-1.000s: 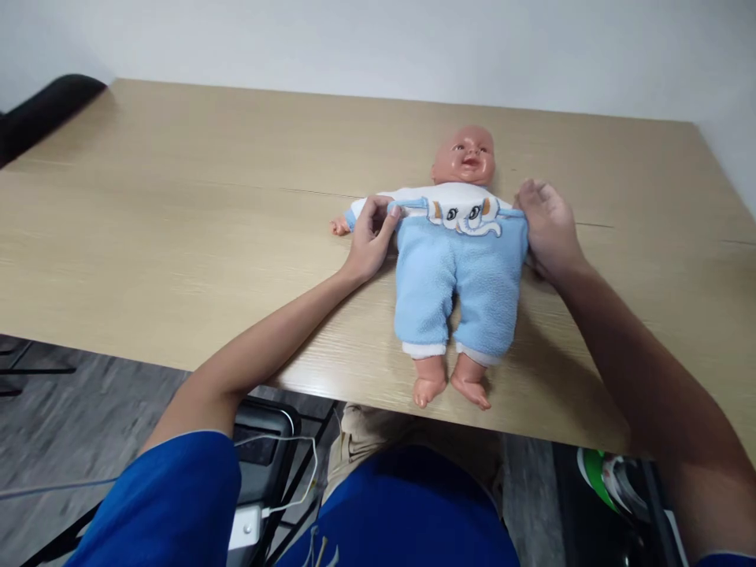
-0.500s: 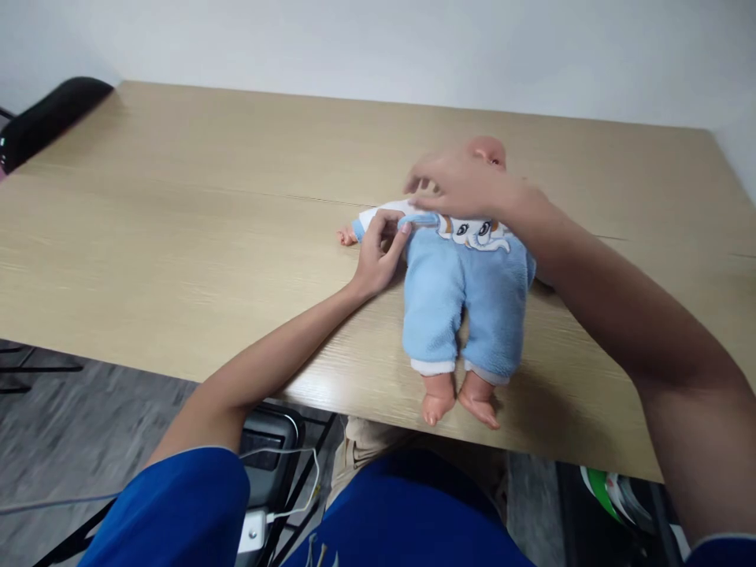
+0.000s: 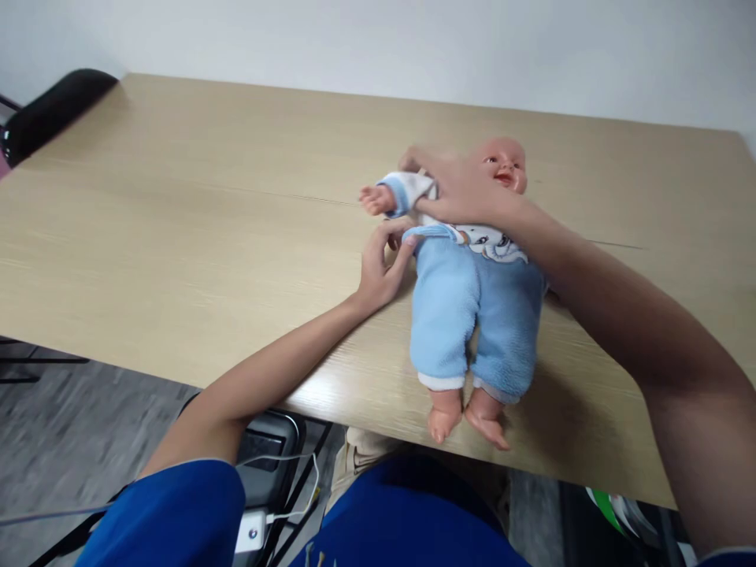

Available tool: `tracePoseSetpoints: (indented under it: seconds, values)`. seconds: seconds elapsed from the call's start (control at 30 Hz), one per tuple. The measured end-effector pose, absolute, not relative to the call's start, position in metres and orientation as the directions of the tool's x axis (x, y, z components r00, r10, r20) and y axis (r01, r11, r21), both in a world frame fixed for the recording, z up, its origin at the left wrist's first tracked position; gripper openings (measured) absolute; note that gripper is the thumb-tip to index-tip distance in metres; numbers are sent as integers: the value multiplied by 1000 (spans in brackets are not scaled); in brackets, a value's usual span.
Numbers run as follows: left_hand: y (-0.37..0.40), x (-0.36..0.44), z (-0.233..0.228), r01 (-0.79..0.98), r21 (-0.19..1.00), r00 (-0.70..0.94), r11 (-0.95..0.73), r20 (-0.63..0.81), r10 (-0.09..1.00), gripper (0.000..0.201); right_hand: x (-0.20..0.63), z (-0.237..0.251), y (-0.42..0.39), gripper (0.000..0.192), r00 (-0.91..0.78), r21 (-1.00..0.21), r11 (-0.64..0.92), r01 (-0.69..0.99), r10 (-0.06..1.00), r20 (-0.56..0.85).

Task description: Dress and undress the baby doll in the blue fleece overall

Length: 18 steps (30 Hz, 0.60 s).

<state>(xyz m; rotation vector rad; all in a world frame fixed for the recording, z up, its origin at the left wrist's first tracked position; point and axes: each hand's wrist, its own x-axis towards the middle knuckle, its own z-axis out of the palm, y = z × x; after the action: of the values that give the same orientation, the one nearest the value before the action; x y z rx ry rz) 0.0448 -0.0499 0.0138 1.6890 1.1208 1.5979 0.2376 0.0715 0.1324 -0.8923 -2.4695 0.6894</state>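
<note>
A baby doll (image 3: 506, 161) lies face up on the wooden table, feet toward me. It wears fluffy light-blue trousers (image 3: 446, 303) and a white top (image 3: 493, 242) with an elephant face on the front. My left hand (image 3: 383, 264) pinches the blue edge at the doll's waist, on the left side of the view. Just above, my right hand (image 3: 457, 185) is closed around the doll's sleeved arm (image 3: 407, 193), its fingers a little blurred. My right forearm crosses over the doll's chest and covers its other arm.
The wooden table (image 3: 206, 213) reaches back to a white wall (image 3: 378, 47). A black chair back (image 3: 64, 106) stands at the far left. Below the front edge are a grey case (image 3: 268, 457), a white plug box with a cable (image 3: 253, 531), and green and white rolls (image 3: 620, 512).
The doll's arm has been raised off the table, its hand now higher and palm showing. My left hand stays at the waist edge. The doll's face is less covered.
</note>
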Motion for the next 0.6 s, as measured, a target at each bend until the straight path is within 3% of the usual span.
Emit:
tracePoseSetpoints:
  seconds: [0.13, 0.27, 0.4, 0.6]
  values:
    - [-49, 41, 0, 326, 729, -107, -602, 661, 742, 61, 260, 131, 69, 31, -618, -799, 521, 299, 744, 253]
    - [-47, 44, -2, 280, 674, -156, -684, 735, 660, 51, 259, 128, 62, 16, -650, -766, 560, 314, 715, 257]
    - [-40, 50, 4, 138, 815, -231, -563, 579, 782, 52, 258, 131, 37, 19, -675, -705, 615, 353, 689, 263]
    - [-14, 42, -13, -15, 920, -194, -393, 383, 903, 72, 270, 130, -1, 40, -568, -663, 538, 520, 798, 202]
